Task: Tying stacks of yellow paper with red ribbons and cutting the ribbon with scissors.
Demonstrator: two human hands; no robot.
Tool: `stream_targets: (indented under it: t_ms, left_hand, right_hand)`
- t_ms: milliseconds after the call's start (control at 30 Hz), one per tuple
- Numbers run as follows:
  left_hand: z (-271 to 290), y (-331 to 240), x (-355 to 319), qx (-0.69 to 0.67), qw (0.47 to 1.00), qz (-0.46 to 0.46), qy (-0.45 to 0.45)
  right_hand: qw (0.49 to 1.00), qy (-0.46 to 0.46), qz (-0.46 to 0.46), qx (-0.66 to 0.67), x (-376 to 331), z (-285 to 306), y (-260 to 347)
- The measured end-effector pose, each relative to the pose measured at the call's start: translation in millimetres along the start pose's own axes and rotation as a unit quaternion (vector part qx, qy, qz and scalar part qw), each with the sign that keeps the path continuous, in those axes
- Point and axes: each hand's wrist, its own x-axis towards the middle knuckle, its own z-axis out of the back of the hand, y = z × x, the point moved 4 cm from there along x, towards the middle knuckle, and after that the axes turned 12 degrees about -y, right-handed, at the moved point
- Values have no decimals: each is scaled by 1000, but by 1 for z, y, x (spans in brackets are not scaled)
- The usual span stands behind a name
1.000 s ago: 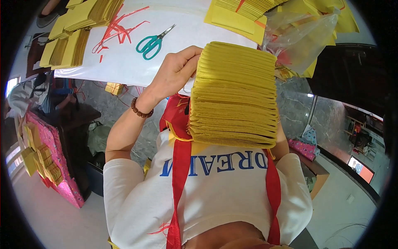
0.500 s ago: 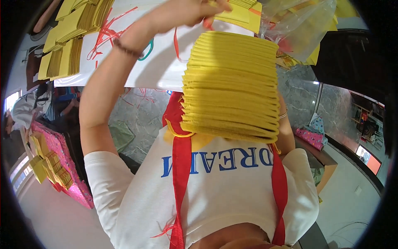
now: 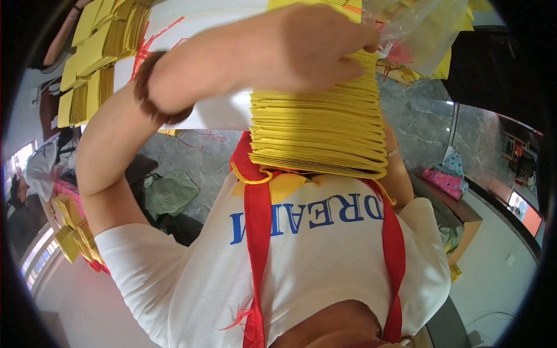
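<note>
A thick stack of yellow folded paper pieces [image 3: 319,130] stands in front of my chest, its many edges facing me. Over the stack's far end lies my left hand [image 3: 325,49], its bent thumb and fingertip apart near the right side. I make out nothing between those fingers, though the hand is slightly blurred. My right forearm [image 3: 400,171] goes up behind the right side of the stack, which hides the right hand and its fingers. A red apron [image 3: 246,159] with yellow trim hangs below the stack.
The white table [image 3: 223,113] holds more yellow bundles [image 3: 90,95] at the far left, beside red strings [image 3: 156,43]. A clear plastic bag [image 3: 420,35] lies at the far right. A green bag [image 3: 171,194] is on the floor; a pink patterned cloth [image 3: 444,182] is at right.
My left hand has moved right and nearer, from beyond the stack to over its far end. The red bit by its fingers no longer shows. My view has shifted slightly.
</note>
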Motion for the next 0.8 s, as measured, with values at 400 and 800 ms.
stream_targets:
  t_ms: [400,800]
  left_hand:
    - [23,-14,-45,-13,994,97,48]
    - [14,35,-59,-34,991,120,44]
  right_hand:
    - [977,47,147,-148,0,-38,-2]
    - [959,-11,100,-264,5,-29,-1]
